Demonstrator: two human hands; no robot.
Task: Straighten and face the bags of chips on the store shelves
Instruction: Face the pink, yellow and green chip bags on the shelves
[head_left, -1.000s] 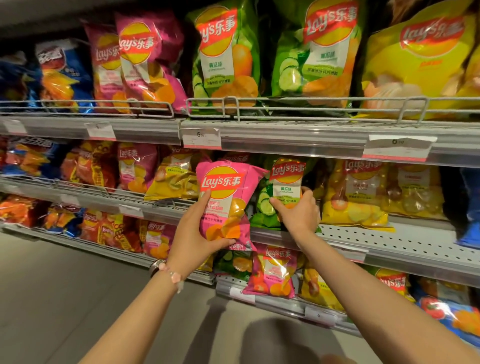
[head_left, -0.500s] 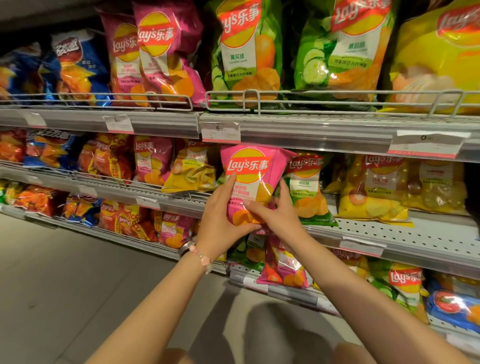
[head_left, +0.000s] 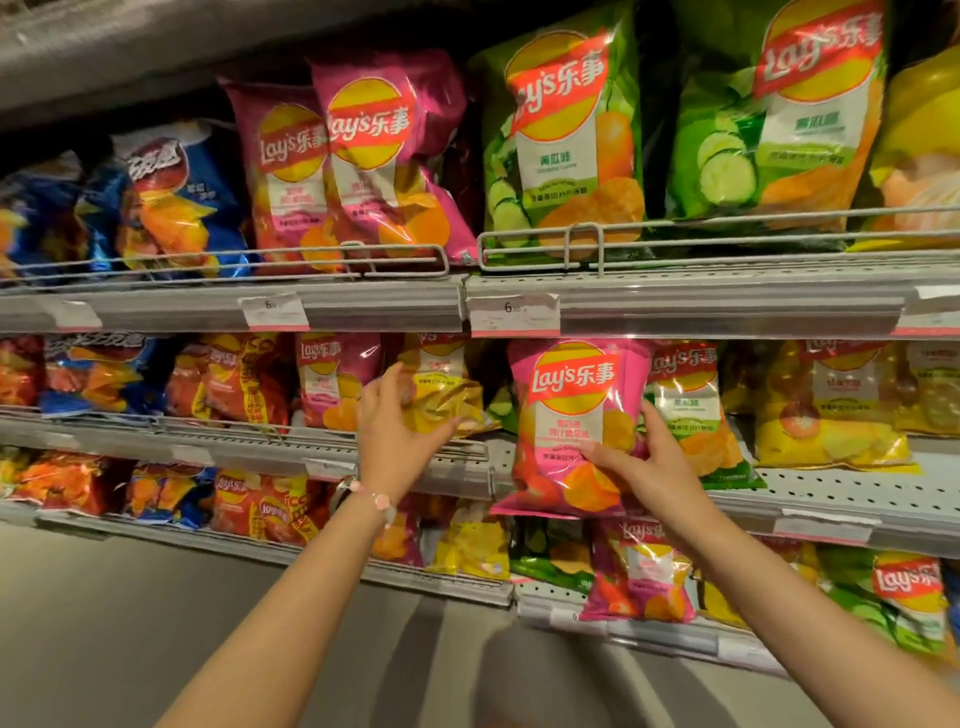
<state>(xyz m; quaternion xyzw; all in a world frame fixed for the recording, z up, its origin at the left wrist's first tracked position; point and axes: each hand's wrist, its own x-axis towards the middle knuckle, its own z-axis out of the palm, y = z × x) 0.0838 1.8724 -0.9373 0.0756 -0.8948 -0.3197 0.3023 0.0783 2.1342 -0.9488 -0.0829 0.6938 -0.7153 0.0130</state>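
A glossy pink Lay's chip bag (head_left: 569, 426) stands upright, face forward, at the front edge of the grey perforated metal middle shelf (head_left: 841, 491). The right hand (head_left: 647, 462) holds this pink bag at its lower right, thumb across the front and fingers curled behind its edge. Just right of the pink bag stands a green cucumber-flavour chip bag (head_left: 693, 410). Left of the pink bag, the left hand (head_left: 395, 434), fingers spread wide, touches a crumpled yellow chip bag (head_left: 441, 395) leaning on the same shelf.
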